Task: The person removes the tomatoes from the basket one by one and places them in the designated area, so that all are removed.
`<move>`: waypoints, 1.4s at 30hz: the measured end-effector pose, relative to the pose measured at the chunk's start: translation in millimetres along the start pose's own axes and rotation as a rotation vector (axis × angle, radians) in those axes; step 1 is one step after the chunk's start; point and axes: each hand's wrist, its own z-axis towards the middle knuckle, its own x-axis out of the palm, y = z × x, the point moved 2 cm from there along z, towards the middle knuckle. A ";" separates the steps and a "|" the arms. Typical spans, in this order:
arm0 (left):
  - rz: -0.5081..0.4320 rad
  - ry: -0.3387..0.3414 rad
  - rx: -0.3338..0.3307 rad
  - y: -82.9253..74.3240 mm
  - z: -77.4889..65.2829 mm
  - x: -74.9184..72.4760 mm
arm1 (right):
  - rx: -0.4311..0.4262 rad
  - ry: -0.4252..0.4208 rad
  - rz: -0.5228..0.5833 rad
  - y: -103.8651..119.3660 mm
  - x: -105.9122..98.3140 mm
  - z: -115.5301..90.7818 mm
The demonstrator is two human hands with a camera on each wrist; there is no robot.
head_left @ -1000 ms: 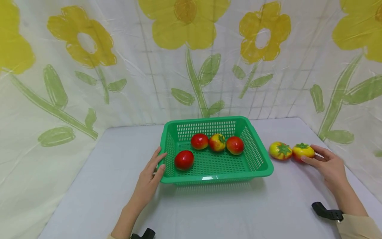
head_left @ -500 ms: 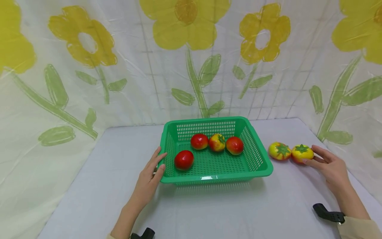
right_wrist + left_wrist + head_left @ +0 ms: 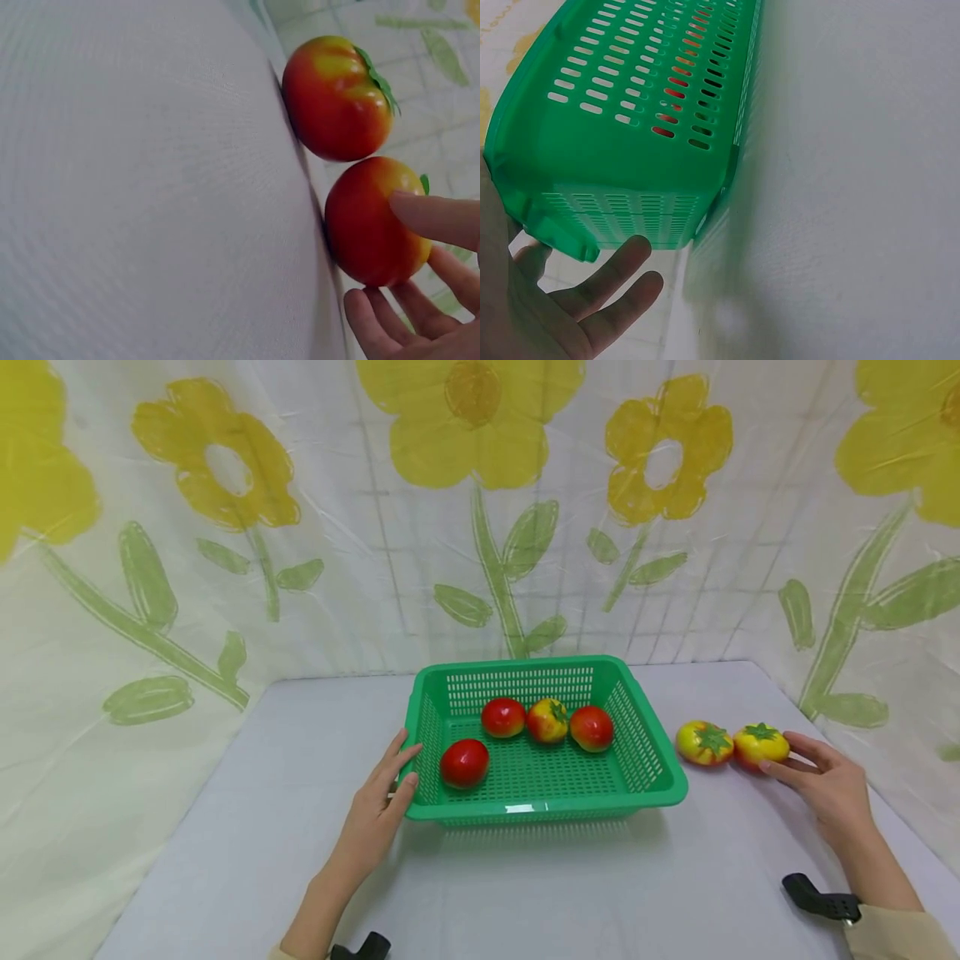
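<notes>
Evidently, the step in hand was a grip on the outer red-and-yellow rounded fruit with a green leaf cap [image 3: 757,745], which sat on the pale cloth-covered worktop [image 3: 510,893] at three o'clock from the green slotted plastic basket [image 3: 465,812]. The right hand [image 3: 828,783] held it from its four o'clock side, thumb and fingers curled about it; doing this well seemed to call for even pressure on the glossy skin and a straight lift, since a matching red-and-yellow fruit [image 3: 703,743] lay close at its nine o'clock and could easily be nudged. The left hand [image 3: 372,806], fingers spread and relaxed, rested at the basket's nine o'clock rim, where light contact looked enough for steadying. Whether the loose pair actually touched was hard to tell. Four similar glossy fruits [image 3: 464,764] inside the basket showed only as red slivers through its slots from the left wrist, and the left black wrist mount [image 3: 363,948] was cut off at six o'clock.
</notes>
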 end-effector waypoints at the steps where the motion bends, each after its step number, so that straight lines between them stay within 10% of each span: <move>1: 0.000 -0.002 0.000 -0.2 0.0 0.1 | 0.001 -0.001 -0.001 0.4 0.0 0.0; 7: -0.006 -0.005 -0.021 -3.0 -0.2 -0.7 | 0.004 0.009 0.019 5.8 -1.4 -4.2; 16: -0.002 0.001 -0.022 -2.7 -0.4 -1.4 | 0.023 -0.041 0.470 17.4 -12.2 -16.3; 42: -0.001 0.000 -0.020 -3.7 0.0 -0.7 | -0.037 -0.140 0.580 43.2 6.1 -38.4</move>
